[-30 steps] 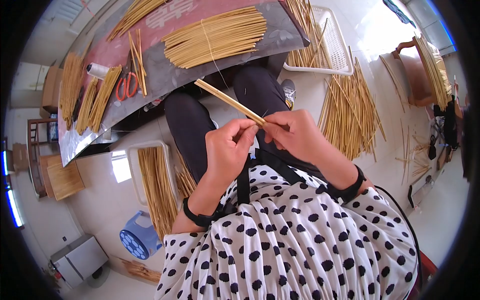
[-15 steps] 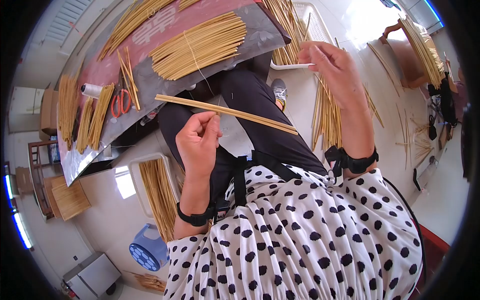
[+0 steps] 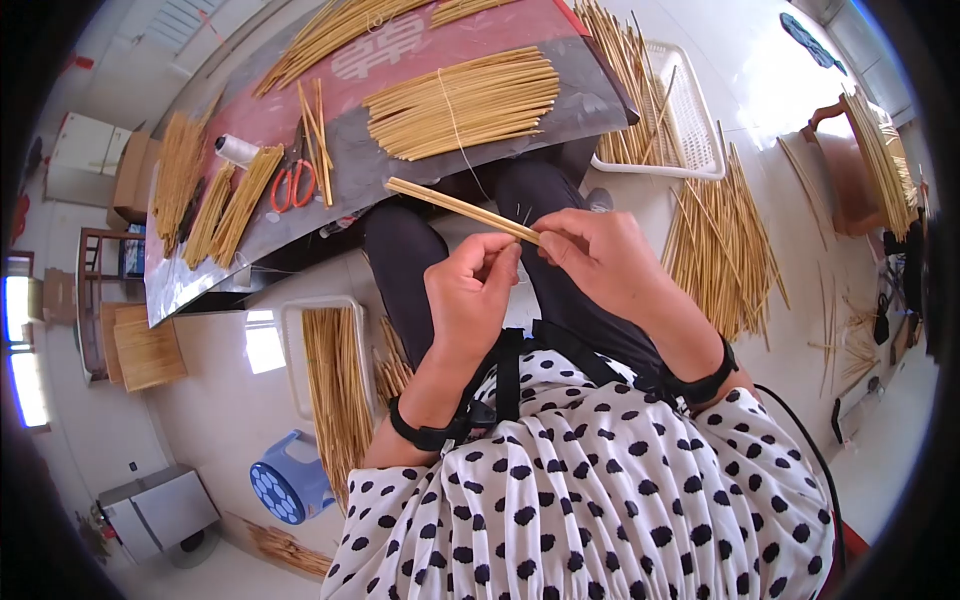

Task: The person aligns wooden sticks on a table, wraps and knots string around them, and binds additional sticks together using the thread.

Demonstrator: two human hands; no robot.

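A pair of thin straw-coloured sticks (image 3: 455, 206) lies side by side above my lap, slanting down to the right. My right hand (image 3: 590, 245) is closed around their right end, thumb and fingers pinching it. Close beside it, my left hand (image 3: 478, 285) is closed with fingertips pinched together just below the sticks; whether it grips them or a fine thread is too small to make out. On the table beyond lies a wide row of similar sticks (image 3: 465, 103) with a thread across it.
On the table (image 3: 340, 190) are orange-handled scissors (image 3: 294, 186), a white thread spool (image 3: 237, 150) and small stick bundles (image 3: 245, 205). White baskets of sticks stand right (image 3: 712, 120) and left (image 3: 292, 345). More sticks (image 3: 725, 250) lie on the floor, and a blue stool (image 3: 292, 478) stands lower left.
My right hand has come down and left from near the basket to take hold of the sticks' right end. My left hand has shifted right in view. The whole view has turned somewhat.
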